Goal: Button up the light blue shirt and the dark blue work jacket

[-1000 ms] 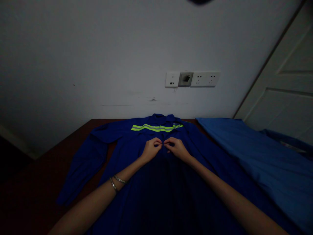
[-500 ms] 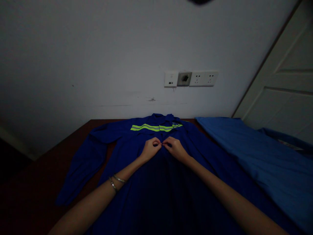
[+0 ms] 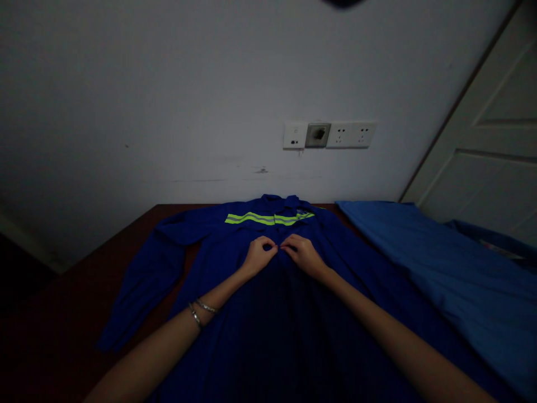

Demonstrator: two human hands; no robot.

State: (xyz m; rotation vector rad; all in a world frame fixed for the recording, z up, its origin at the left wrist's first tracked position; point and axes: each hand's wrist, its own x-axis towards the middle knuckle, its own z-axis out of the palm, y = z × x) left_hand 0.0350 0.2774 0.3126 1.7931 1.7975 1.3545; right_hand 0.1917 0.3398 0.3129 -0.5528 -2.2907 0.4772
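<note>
A dark blue work jacket (image 3: 235, 246) with a yellow-green and grey reflective band (image 3: 251, 219) across the chest lies front up, its collar toward the wall. Over the middle of its front, below the band, my left hand (image 3: 259, 254) and my right hand (image 3: 304, 253) almost meet at the fingertips. Each has thumb and forefinger pinched together at the front opening, closed on the jacket's edge. Whether a button sits between the fingers is too small to make out. Bracelets (image 3: 201, 312) circle my left wrist.
The jacket rests on a dark red-brown table (image 3: 138, 229) against a pale wall (image 3: 188, 101). Lighter blue cloth (image 3: 419, 246) lies to the right. Sockets (image 3: 329, 135) are set in the wall above, and a panelled door (image 3: 490, 168) stands at the right.
Both hands stay pinched at the same spot on the jacket front, with only a very slight shift of the fingers. The view has moved slightly.
</note>
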